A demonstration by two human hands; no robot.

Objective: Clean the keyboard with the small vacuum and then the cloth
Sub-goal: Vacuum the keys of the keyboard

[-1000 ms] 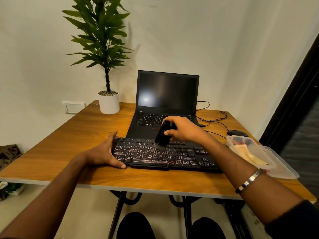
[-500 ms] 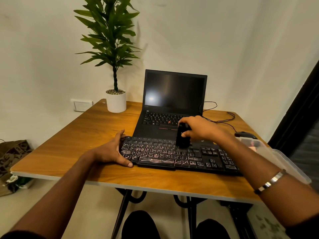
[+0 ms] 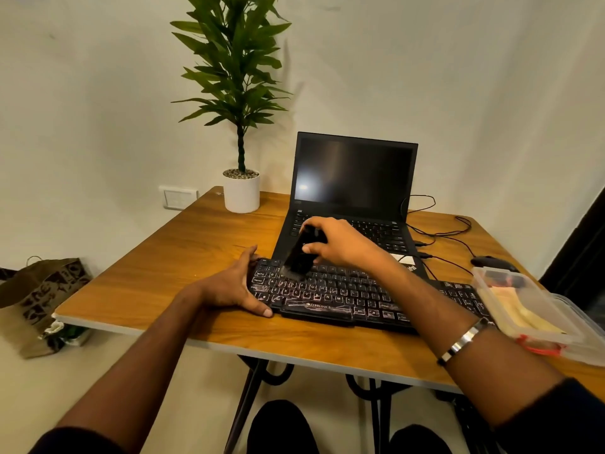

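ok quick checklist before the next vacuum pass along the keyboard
1. Small vacuum gripped in right hand: ok.
2. Brush end down on the keys at the keyboard upper left: ok.
3. Left hand steadying the keyboard's left edge: ok.
4. Vacuum running: cannot tell.
5. Key rows to the right free of obstacles: ok up to where the plastic container hides the far end.
6. Cloth ready for the second step: cannot tell; something pale lies in the container.

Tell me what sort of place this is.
Probably a small home or office workspace: a wooden desk against a plain wall, with an open laptop, a separate keyboard in front of it, and a potted plant in the corner.
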